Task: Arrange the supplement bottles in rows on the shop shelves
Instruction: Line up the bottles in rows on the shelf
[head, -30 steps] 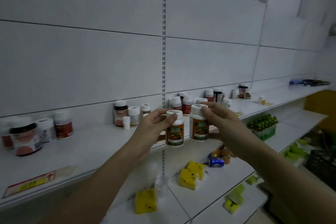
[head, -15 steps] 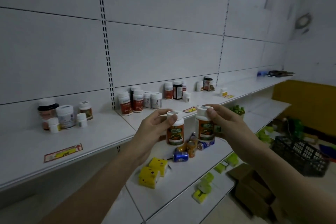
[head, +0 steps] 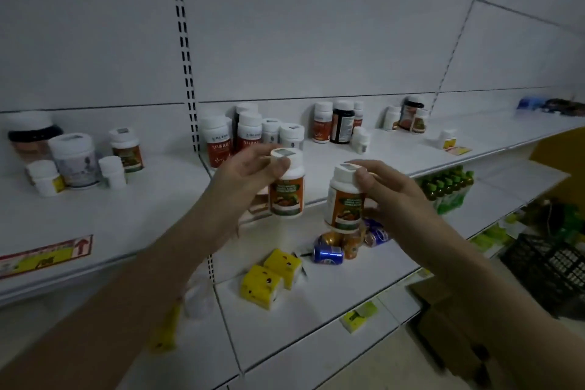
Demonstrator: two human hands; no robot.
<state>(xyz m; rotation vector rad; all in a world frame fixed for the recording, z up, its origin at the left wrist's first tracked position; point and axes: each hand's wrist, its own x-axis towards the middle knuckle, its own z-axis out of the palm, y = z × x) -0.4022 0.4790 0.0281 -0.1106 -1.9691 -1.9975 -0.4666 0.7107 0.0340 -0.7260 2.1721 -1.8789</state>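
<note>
While both arms reach forward from the bottom of the head view, we see the left hand (head: 250, 174) gripping a white-capped plastic supplement bottle with an orange and green label (head: 286, 188), fingers and thumb curled round its cap and shoulder. We see the right hand (head: 392, 196) holding a second white-capped bottle with the same orange and green label (head: 343, 199) in the same way, thumb on the cap and fingers wrapped behind. The two bottles are upright, side by side but not touching, held in the air in front of the edge of the white metal upper shelf (head: 142, 218); the right one sits a little lower.

On that shelf behind the left hand we note a cluster of white-capped bottles with red-orange labels (head: 234, 136). Farther right along the back wall stand a dark brown bottle with a white cap (head: 342, 122) and several small white ones. To the left of the slotted black-and-white upright (head: 186, 73) we see a group of white tubs and small jars (head: 74, 158), with a red and yellow price strip (head: 44, 255) lying at the shelf front.

On the white lower shelf (head: 316, 304) we see two yellow cartons (head: 270, 275) touching each other and, near them, blue and orange drink cans (head: 343, 244) lying on their sides. Green-capped bottles (head: 446, 182) stand to the right, and a black plastic crate (head: 554, 269) sits at the right edge.
</note>
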